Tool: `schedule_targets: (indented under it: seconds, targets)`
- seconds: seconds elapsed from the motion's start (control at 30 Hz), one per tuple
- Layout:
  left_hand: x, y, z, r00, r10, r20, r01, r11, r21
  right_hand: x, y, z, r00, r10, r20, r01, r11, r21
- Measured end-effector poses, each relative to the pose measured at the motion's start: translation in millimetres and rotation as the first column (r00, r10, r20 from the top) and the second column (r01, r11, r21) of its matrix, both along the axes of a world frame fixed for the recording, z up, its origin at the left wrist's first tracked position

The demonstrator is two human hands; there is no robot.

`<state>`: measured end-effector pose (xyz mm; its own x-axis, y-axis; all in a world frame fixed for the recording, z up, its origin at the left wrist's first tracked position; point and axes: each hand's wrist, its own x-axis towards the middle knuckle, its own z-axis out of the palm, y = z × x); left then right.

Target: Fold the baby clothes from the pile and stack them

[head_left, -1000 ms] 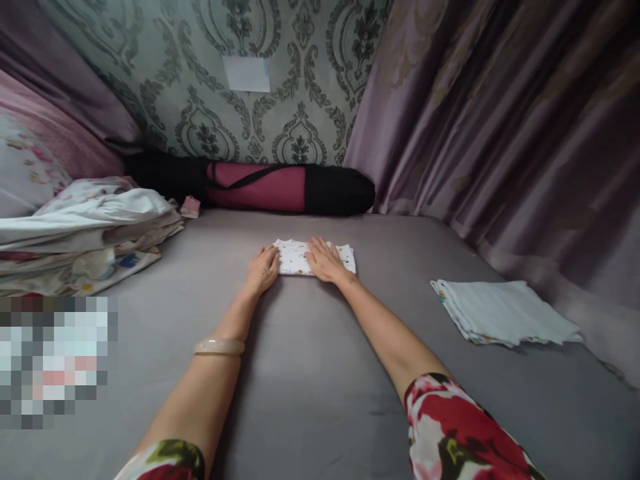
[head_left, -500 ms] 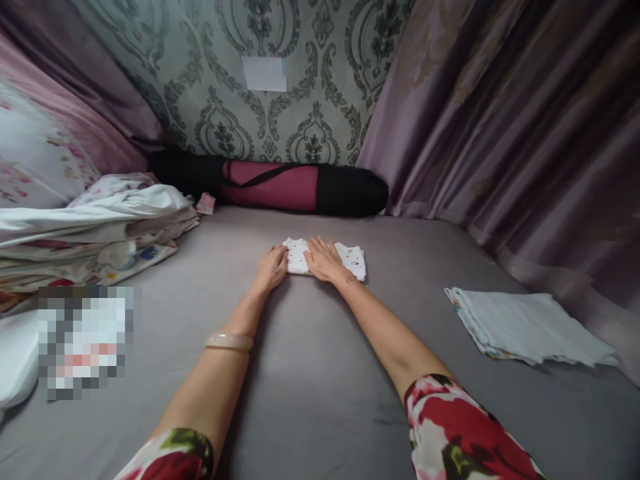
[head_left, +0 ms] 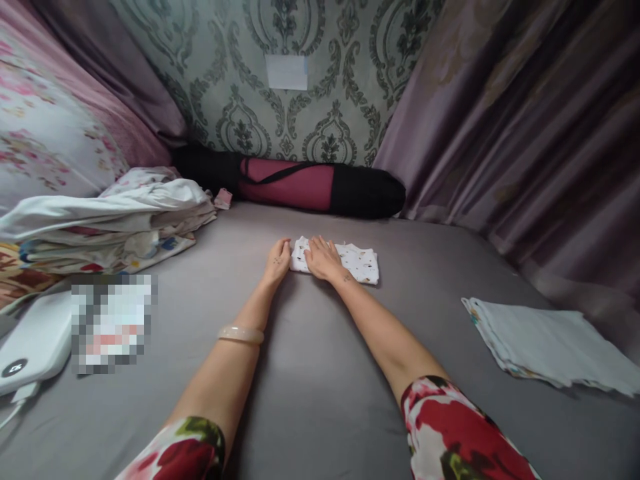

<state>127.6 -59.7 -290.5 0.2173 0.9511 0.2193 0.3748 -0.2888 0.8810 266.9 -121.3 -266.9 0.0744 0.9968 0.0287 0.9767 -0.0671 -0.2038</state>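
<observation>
A small folded white cloth [head_left: 357, 261] with a scattered dark and tan print lies on the grey bed sheet [head_left: 300, 373]. My right hand [head_left: 324, 258] rests flat on its left half, fingers stretched out and covering part of the print. At the cloth's left edge, my left hand [head_left: 277, 261] stands on its side with its fingers extended, touching or very close to the fold. It grips nothing that I can see.
A folded white cloth stack [head_left: 545, 340] lies at the right. On the left are a heap of crumpled fabric [head_left: 150, 207], a white power bank [head_left: 40, 340] with a cable, and a blurred-out item [head_left: 115, 327]. A black and maroon long bag [head_left: 290, 183] lies along the wall.
My left hand has slid off the cloth's edge to stand beside it, while my right hand stays flat on the cloth. The view has turned slightly left.
</observation>
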Motion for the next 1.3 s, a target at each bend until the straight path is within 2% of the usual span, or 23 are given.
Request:
schedule_targets:
  seconds: [0.13, 0.33, 0.5, 0.67, 0.8, 1.03, 1.17, 1.3]
  targets:
    - [-2, 0, 1.2, 0.998, 0.027, 0.06, -0.026, 1.0, -0.01, -15, 0, 0.0, 1.0, -0.01, 0.016, 0.009, 1.0, 0.017]
    - [0, 3, 2.1, 0.989, 0.082, 0.126, -0.074, 0.995, -0.064, -17, 9, 1.2, 1.0, -0.003, 0.016, 0.004, 1.0, -0.023]
    - [1, 5, -0.2, 0.986, 0.082, 0.147, -0.073, 0.995, -0.069, -28, 15, -1.7, 0.998, -0.06, 0.006, 0.06, 0.998, 0.028]
    - [2, 8, -1.8, 0.983, 0.093, 0.155, -0.08, 0.993, -0.088, -29, 23, -5.9, 0.998, -0.061, 0.0, 0.061, 0.998, -0.009]
    - [2, 8, -2.1, 0.984, 0.079, 0.157, -0.064, 0.993, -0.098, -37, 36, -10.2, 0.998, -0.064, -0.003, 0.064, 0.997, 0.041]
    - [2, 15, -16.9, 0.986, 0.068, 0.152, -0.055, 0.995, -0.087, -49, 40, -19.2, 0.999, -0.014, -0.039, 0.013, 1.0, -0.025]
    - [2, 19, -21.3, 0.992, 0.027, 0.124, -0.021, 0.998, -0.056, -42, 34, -5.1, 0.991, -0.016, -0.133, 0.011, 0.999, -0.033]
    - [3, 10, -11.7, 1.0, -0.011, 0.02, 0.011, 1.0, 0.018, -26, 4, 24.3, 0.986, -0.09, -0.138, 0.098, 0.993, 0.059]
